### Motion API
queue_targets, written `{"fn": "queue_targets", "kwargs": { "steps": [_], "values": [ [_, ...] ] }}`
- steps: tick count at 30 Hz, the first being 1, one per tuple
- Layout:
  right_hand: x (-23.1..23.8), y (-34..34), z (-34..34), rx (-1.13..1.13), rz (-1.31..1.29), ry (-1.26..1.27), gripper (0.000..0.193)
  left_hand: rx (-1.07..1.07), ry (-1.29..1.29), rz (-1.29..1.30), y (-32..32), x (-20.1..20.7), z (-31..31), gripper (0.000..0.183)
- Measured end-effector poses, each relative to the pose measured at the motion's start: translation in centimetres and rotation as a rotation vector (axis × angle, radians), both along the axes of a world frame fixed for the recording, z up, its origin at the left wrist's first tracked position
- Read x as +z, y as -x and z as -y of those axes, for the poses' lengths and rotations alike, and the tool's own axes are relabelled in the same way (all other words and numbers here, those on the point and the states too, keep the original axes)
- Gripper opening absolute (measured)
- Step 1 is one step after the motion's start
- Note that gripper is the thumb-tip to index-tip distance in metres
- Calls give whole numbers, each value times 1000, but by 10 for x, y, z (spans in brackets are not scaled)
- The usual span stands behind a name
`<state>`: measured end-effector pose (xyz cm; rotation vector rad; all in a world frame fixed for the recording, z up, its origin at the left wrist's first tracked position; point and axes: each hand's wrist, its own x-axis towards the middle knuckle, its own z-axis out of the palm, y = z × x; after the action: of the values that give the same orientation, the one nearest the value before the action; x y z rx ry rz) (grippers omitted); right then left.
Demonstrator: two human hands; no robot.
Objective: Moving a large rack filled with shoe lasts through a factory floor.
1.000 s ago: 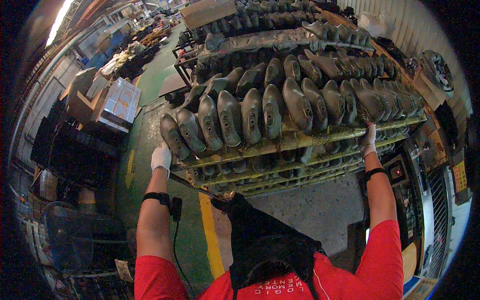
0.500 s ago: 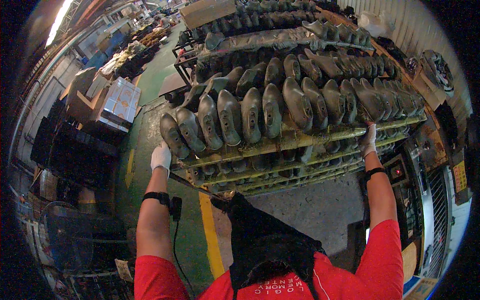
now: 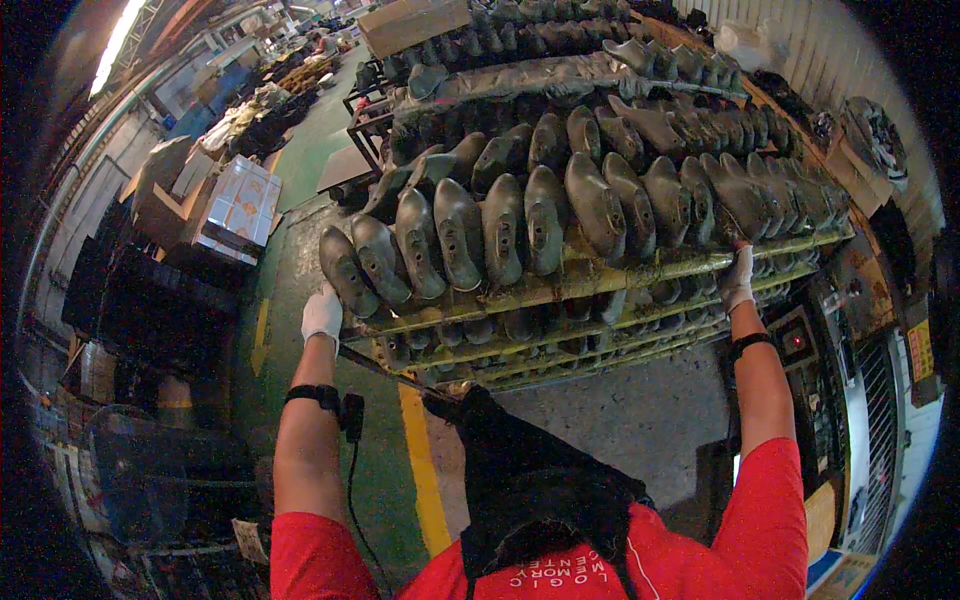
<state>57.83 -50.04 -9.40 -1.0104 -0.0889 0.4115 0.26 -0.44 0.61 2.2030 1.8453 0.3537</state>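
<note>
A shelved rack (image 3: pixel 480 314) with yellowish, dirty shelf edges stands in front of me. Grey-brown shoe lasts (image 3: pixel 458 235) line its top shelf, toes up and leaning; more sit on the tiers below. My left hand (image 3: pixel 322 312), in a white glove, grips the rack's left front corner beside the end last. Toward the right end, my right hand (image 3: pixel 738 276), gloved likewise, is closed on the front edge of the top shelf, just below the lasts. Both arms are stretched forward, far apart. Some fingers of each hand are hidden behind the rack's edge.
More racks of lasts (image 3: pixel 640 130) stand close behind this one. At left, cartons (image 3: pixel 238 205) are stacked beside a green floor lane with a yellow line (image 3: pixel 425 465). Machinery with a red light (image 3: pixel 797 341) stands close by my right arm. A cable (image 3: pixel 353 470) hangs by my left forearm.
</note>
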Motion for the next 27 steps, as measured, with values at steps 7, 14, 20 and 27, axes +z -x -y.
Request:
{"fn": "queue_targets", "kwargs": {
  "steps": [7, 14, 20, 27],
  "values": [
    [8, -2, -2, 74, -42, 33, 41, -94, 17, -31, 8, -7, -13, 54],
    [-13, -1, -5, -162, 133, 131, 40, -70, 133, 299, 12, -19, -23, 54],
    [-35, -24, -10, 3, -61, 85, 40, -34, 166, 272, 38, -57, -86, 36],
    [-14, -10, -20, 56, -41, -75, 43, -226, 130, 444, 43, -62, -98, 48]
  ]
}}
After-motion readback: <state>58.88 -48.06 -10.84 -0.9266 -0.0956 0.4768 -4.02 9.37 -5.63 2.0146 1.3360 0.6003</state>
